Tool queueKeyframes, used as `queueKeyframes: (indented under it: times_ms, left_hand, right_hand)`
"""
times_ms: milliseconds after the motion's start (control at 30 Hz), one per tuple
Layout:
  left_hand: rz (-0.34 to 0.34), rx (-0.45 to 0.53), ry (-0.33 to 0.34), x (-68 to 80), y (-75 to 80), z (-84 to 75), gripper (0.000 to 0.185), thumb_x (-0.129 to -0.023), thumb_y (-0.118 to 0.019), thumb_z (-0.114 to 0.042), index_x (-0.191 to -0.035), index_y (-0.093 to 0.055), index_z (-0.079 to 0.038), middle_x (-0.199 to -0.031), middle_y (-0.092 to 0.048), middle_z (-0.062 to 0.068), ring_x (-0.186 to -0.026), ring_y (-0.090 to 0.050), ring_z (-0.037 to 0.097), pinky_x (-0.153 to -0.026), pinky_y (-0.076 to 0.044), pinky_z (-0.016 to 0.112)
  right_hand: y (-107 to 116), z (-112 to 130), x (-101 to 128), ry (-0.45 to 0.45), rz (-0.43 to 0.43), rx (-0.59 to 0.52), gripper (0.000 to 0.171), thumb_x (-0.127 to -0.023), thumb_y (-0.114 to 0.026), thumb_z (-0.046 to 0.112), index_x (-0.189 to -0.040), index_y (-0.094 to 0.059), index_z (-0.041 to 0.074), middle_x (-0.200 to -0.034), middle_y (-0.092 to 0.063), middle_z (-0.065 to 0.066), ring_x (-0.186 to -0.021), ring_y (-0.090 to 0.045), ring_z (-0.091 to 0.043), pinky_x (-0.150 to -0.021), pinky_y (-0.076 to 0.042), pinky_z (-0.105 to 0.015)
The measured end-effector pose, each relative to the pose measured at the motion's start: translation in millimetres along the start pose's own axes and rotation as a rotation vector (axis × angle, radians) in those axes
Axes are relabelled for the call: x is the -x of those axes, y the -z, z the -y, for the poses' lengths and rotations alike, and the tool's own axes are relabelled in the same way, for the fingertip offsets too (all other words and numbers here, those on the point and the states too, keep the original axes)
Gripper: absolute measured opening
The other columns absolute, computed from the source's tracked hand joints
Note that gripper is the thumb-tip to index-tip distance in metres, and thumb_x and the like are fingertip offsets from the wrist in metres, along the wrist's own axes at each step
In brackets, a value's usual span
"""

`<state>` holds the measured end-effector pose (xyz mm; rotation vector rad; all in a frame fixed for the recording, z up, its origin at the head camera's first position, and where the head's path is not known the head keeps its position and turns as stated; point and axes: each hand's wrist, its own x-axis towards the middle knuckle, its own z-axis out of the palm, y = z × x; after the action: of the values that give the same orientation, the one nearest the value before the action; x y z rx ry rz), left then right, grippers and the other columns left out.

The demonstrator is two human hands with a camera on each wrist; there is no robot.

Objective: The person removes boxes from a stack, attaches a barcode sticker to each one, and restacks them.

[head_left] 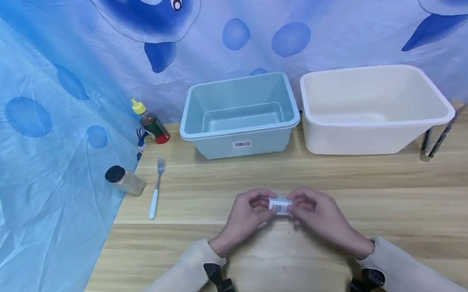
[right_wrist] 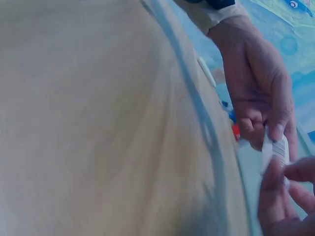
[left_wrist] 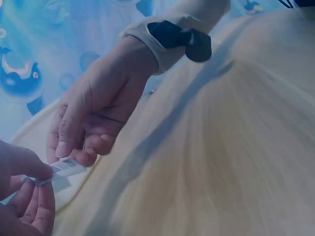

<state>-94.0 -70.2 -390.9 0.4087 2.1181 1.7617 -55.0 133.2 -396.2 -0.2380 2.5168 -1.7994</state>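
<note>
Both hands meet above the middle of the wooden table (head_left: 340, 246) and hold a small white barcode label (head_left: 280, 205) between them. My left hand (head_left: 265, 204) pinches its left end with thumb and fingers, and my right hand (head_left: 298, 205) pinches its right end. In the left wrist view the label (left_wrist: 65, 168) lies between my left thumb (left_wrist: 24, 164) and the right hand's fingers (left_wrist: 74, 142). The right wrist view shows the label (right_wrist: 275, 150) edge-on, between the left hand (right_wrist: 261, 98) and the right fingertips (right_wrist: 288, 189). Both arms wear cream sleeves.
A light blue tub (head_left: 239, 130) and a white tub (head_left: 374, 131) stand side by side at the back. At the left edge are a fork (head_left: 155, 191), a black-lidded spice jar (head_left: 125, 180) and a yellow-capped bottle (head_left: 151, 124). Metal tongs (head_left: 437, 139) lie at the far right.
</note>
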Motion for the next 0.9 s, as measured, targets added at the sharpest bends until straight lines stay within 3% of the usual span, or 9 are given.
queueKeyframes:
  times_ms: [133,200,300,467,667,900]
  left_hand:
    - [-0.022,-0.005,-0.003,-2.5,-3.1,-6.1,0.032,-0.076,-0.07,0.011,-0.107,-0.067,0.002,-0.103,-0.068,0.019,-0.089,-0.066,0.016,-0.079,-0.058,0.022]
    - [-0.027,-0.013,-0.005,-3.3,-4.5,-8.5,0.032,-0.075,-0.07,0.011,-0.106,-0.068,0.002,-0.103,-0.068,0.018,-0.088,-0.066,0.015,-0.079,-0.057,0.022]
    - [-0.026,-0.015,-0.009,-3.9,-6.8,-11.2,0.032,-0.076,-0.07,0.011,-0.106,-0.068,0.002,-0.101,-0.068,0.019,-0.086,-0.066,0.014,-0.077,-0.057,0.021]
    - [0.002,0.009,-0.03,-5.6,-12.5,-13.0,0.031,-0.077,-0.069,0.011,-0.107,-0.068,0.004,-0.101,-0.069,0.02,-0.085,-0.065,0.012,-0.077,-0.057,0.021]
    - [0.03,0.05,-0.031,-7.7,-19.9,-14.2,0.031,-0.078,-0.067,0.012,-0.109,-0.067,0.007,-0.1,-0.069,0.022,-0.085,-0.065,0.013,-0.074,-0.057,0.019]
    - [0.017,0.056,-0.006,-10.4,-24.6,-15.7,0.03,-0.078,-0.067,0.011,-0.107,-0.068,0.007,-0.1,-0.07,0.021,-0.083,-0.065,0.009,-0.075,-0.057,0.019]
  right_hand:
    - [10.2,5.6,-1.3,0.285,-0.157,0.283,0.028,-0.076,-0.077,-0.001,-0.102,-0.068,0.006,-0.089,-0.068,-0.004,-0.071,-0.061,-0.006,-0.058,-0.055,-0.02]
    - [13.4,8.8,-2.3,0.401,-0.206,0.349,0.03,-0.072,-0.08,-0.003,-0.099,-0.07,0.006,-0.091,-0.068,-0.004,-0.071,-0.06,-0.006,-0.058,-0.054,-0.018]
    - [14.3,12.7,-3.3,0.497,-0.212,0.402,0.03,-0.069,-0.082,0.001,-0.095,-0.071,0.01,-0.09,-0.068,0.0,-0.071,-0.059,-0.008,-0.058,-0.051,-0.018]
    - [9.8,12.9,-4.0,0.574,-0.198,0.444,0.024,-0.07,-0.082,0.006,-0.091,-0.074,0.011,-0.089,-0.068,0.003,-0.074,-0.06,-0.008,-0.063,-0.051,-0.015]
    - [6.3,8.9,-4.4,0.599,-0.213,0.456,0.023,-0.07,-0.082,0.004,-0.091,-0.075,0.012,-0.089,-0.068,0.003,-0.078,-0.061,-0.008,-0.07,-0.048,-0.009]
    - [7.8,7.9,-3.9,0.609,-0.231,0.434,0.024,-0.068,-0.083,0.002,-0.089,-0.075,0.013,-0.088,-0.068,0.004,-0.077,-0.061,-0.009,-0.067,-0.049,-0.01]
